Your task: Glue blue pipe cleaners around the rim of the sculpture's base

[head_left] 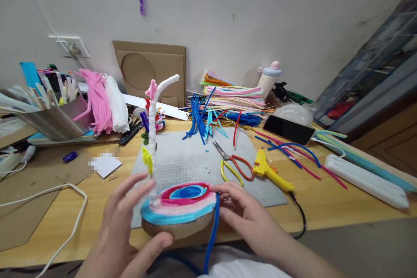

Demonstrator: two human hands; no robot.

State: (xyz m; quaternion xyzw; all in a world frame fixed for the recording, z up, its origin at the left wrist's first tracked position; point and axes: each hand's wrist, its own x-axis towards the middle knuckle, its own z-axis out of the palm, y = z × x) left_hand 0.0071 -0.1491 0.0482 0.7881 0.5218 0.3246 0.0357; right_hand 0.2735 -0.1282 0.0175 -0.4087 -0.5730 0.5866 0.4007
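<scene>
A round cardboard base (182, 226) is tilted in front of me at the table's near edge, its top covered in coiled blue, pink and red pipe cleaners. From its left side rises a white wrapped stem (152, 139), curved at the top, with pink, red, purple and yellow pieces along it. My left hand (127, 221) steadies the base's left side, thumb against the cardboard wall and fingers spread beside the stem. With fingers closed at the right rim, my right hand (239, 208) pinches a blue pipe cleaner (213, 230) against the edge; its tail hangs toward my lap.
Behind the base lies a grey cutting mat (192, 156) with scissors (233, 160) and a yellow glue gun (270, 171). Pipe cleaner bundles (234, 95), a phone (288, 129) and a power strip (365, 180) are farther back and right. A white cable (81, 200) crosses the left.
</scene>
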